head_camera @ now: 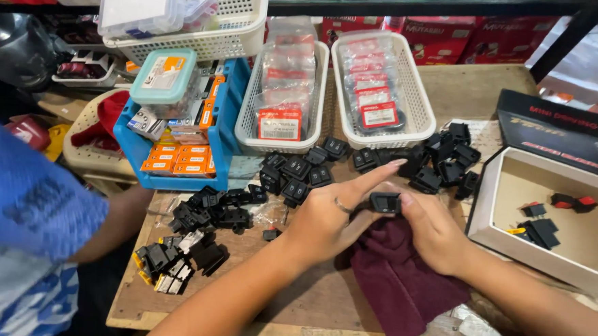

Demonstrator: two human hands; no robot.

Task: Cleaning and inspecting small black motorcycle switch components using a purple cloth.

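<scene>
A worn wooden table (319, 305) stands against red-boxed shelving, crowded with black switch parts (298, 175), two white baskets (410, 119) at its far edge and an open box (508, 220) at its right edge. Bare wood shows only along the near edge. Above the middle, the left hand (327, 220) and right hand (432, 226) pinch a small black switch (384, 202), over a maroon cloth (402, 282).

Worktop layout — parts, baskets, box

Two baskets (381, 128) stand behind the scattered switches (298, 175) on the worktop (319, 298) — an open box (516, 193) lies right.
</scene>
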